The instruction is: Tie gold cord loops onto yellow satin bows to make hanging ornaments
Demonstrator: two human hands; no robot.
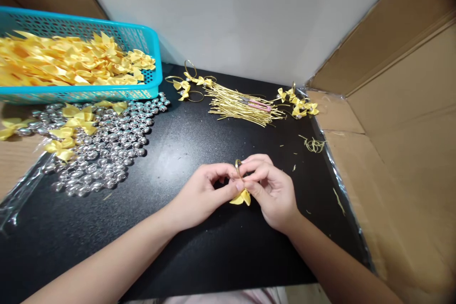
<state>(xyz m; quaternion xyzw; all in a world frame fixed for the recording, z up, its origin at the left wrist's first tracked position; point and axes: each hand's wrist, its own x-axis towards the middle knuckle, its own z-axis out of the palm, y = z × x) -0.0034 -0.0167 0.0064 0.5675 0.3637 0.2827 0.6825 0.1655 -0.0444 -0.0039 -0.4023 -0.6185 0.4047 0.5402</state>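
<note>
We pinch a small yellow satin bow (242, 197) with a gold cord loop (237, 166) between our left hand (203, 194) and right hand (272, 190), both closed on it.

Teal basket (107, 93) of yellow bows (71, 61), silver beads (107, 145), gold wires (235, 104), cardboard (409, 123)

One head-worn camera looks forward and down from close above the black table (185, 152), with the left hand (203, 194) and right hand (274, 194) low in mid-frame, a blue basket (89, 95) at upper left.
</note>
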